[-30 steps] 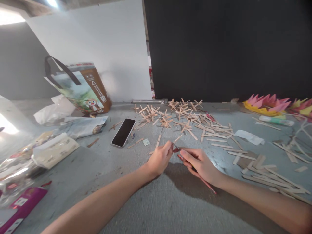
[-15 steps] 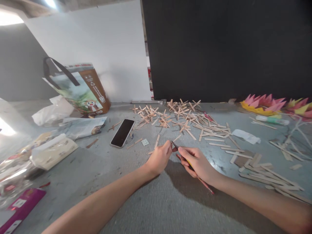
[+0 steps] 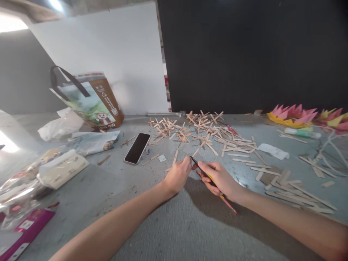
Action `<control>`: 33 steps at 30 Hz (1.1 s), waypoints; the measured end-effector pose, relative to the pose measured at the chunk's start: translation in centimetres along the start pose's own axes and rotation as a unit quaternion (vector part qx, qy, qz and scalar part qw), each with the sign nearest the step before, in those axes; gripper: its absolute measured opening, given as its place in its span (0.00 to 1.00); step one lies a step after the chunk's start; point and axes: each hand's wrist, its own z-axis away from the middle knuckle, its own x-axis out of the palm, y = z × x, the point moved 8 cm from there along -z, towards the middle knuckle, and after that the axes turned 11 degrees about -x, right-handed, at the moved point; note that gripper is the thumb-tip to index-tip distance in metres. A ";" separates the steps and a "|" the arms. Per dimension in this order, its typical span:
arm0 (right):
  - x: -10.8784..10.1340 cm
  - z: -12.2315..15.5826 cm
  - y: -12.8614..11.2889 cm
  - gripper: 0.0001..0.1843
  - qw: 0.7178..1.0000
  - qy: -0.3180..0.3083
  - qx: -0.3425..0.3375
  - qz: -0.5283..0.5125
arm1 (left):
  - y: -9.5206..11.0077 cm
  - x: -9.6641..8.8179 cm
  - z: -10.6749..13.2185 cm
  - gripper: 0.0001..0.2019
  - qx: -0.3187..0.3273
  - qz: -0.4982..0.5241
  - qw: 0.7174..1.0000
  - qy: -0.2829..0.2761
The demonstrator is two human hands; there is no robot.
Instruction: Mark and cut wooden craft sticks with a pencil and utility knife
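My right hand (image 3: 217,177) is closed around a slim pencil-like stick (image 3: 228,204). It is dark at the front end, yellow along the middle and reddish at the rear, which pokes out below the palm. My left hand (image 3: 178,176) is closed in a pinch, right at the dark front end; whatever its fingers hold is hidden. Just beyond the fingertips shows a pale craft stick (image 3: 196,152); I cannot tell if it is held or lying on the table. Another craft stick (image 3: 175,156) lies beyond my left hand.
Crossed craft sticks (image 3: 168,128) are heaped at the back, with loose sticks (image 3: 299,194) on the right. A phone (image 3: 137,148) lies left of centre. Farther left are a printed bag (image 3: 95,99) and a tissue pack (image 3: 63,168). Pink and yellow paper crowns (image 3: 292,115) stand back right.
The stick in my right hand has turned slightly, showing more of its yellow part. My left hand has hardly moved. The whole view has shifted a little.
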 end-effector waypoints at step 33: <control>0.3 0.9 -2.2 0.22 0.953 0.042 -0.172 0.248 | -0.5 -0.9 0.1 0.14 -0.089 0.192 0.977 0.003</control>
